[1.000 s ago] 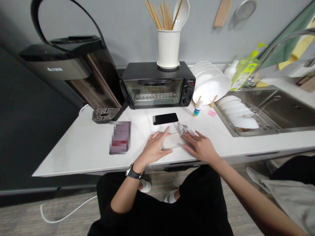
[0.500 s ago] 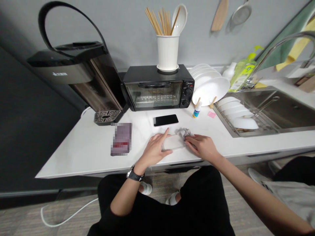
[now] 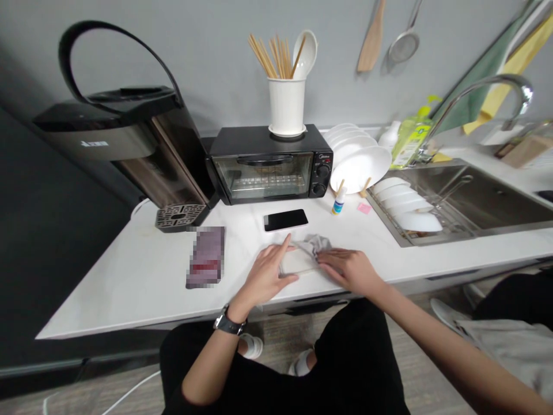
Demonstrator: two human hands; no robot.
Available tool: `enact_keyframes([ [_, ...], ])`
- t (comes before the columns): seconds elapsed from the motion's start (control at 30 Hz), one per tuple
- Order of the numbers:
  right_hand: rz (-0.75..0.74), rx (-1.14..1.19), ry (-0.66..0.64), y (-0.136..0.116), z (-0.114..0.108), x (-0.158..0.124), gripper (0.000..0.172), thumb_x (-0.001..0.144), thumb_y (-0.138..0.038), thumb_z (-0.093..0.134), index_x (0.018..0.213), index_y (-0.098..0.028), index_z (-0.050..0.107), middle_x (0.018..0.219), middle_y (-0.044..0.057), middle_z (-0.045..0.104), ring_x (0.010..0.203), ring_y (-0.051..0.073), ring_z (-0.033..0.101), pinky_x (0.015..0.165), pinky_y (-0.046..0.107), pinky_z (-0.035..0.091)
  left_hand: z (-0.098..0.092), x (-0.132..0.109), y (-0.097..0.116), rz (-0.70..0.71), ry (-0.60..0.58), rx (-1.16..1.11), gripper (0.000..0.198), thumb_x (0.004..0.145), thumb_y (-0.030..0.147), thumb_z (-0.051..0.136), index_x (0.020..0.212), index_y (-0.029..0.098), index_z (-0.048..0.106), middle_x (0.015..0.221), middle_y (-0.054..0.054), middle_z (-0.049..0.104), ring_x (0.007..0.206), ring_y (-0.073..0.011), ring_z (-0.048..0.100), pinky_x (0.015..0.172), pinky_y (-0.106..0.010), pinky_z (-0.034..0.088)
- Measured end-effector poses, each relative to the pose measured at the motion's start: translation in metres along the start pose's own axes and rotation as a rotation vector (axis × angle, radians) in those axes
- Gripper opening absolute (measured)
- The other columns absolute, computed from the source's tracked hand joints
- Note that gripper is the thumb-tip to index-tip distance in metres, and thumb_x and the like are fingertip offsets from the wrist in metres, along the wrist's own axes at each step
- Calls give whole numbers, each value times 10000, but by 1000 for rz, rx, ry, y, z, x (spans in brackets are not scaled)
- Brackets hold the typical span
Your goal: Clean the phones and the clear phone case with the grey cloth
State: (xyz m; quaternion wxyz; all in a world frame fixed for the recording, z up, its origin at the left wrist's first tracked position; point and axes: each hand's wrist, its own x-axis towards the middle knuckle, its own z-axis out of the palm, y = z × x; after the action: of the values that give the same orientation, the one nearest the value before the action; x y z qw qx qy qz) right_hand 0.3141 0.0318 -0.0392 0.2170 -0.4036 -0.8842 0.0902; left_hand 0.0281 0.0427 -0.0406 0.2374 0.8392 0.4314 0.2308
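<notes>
Translucent, flat rectangular case (image 3: 298, 264), apparently plastic, lies on the white marbled countertop (image 3: 129, 282); call it dial centre. Left hand (image 3: 268, 272) at nine o'clock: open, thumb and forefinger spread about the case's near end. Right hand (image 3: 351, 270) at three: fingers together on a crumpled grey cloth (image 3: 317, 244) overlapping the case's far end; whether pinching or only pressing, cannot tell. Black-screened slab phone (image 3: 286, 220) near, at twelve. Small white bottle with blue-and-yellow label (image 3: 339, 204) at one, farther off. Step in hand, my reading: wiping the case. Next move calls for a steady left brace and light, even cloth pressure.
</notes>
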Motion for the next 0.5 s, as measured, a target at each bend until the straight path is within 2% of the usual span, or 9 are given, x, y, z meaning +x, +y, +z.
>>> enact_keyframes([
  [0.1, 16, -111, 32, -3, 8, 10, 389, 1058, -420, 542, 1347, -190, 664, 1319, 153, 740, 1221, 309, 714, 1117, 506, 524, 0, 3, 1, 13, -5, -8, 1067, 898, 361, 772, 1690, 359, 57, 1519, -77, 579, 1362, -324, 495, 1175, -521, 343],
  [0.2, -85, 9, 9, -38, 31, 30, 550, 1012, -536, 591, 1387, -134, 613, 1392, 191, 690, 1356, 323, 620, 1158, 488, 491, 1, 2, 0, -6, 1, 3, 1022, 905, 358, 755, 1693, 318, 105, 1467, -108, 593, 1315, -323, 525, 1139, -505, 392],
  [0.3, -133, 134, -30, -63, 39, 36, 452, 1024, -516, 582, 1323, -182, 647, 1391, 138, 702, 1314, 275, 655, 1154, 432, 496, 1, -1, -2, -19, -2, 20, 1025, 907, 338, 743, 1697, 289, 92, 1412, -123, 600, 1275, -321, 539, 1092, -482, 437],
  [0.37, -121, 136, -41, -56, 32, 27, 336, 1062, -430, 533, 1294, -226, 665, 1348, 91, 733, 1249, 246, 698, 1094, 402, 541, 1, -3, -1, -14, 3, 31, 1049, 902, 371, 756, 1697, 297, 76, 1425, -120, 590, 1284, -328, 531, 1090, -486, 438],
  [0.43, -90, 73, -33, -35, 19, 10, 290, 1082, -345, 488, 1277, -243, 677, 1283, 73, 766, 1178, 233, 734, 1038, 381, 572, 0, -3, 1, 1, 13, 30, 1056, 906, 396, 760, 1696, 315, 65, 1456, -110, 586, 1303, -329, 524, 1116, -497, 414],
  [0.5, -27, -32, -13, -11, 6, -5, 280, 1085, -296, 469, 1256, -245, 684, 1221, 74, 789, 1084, 234, 768, 1044, 398, 567, 0, -2, 2, 26, 21, 17, 1046, 919, 376, 751, 1693, 339, 48, 1490, -87, 589, 1326, -319, 516, 1150, -502, 381],
])
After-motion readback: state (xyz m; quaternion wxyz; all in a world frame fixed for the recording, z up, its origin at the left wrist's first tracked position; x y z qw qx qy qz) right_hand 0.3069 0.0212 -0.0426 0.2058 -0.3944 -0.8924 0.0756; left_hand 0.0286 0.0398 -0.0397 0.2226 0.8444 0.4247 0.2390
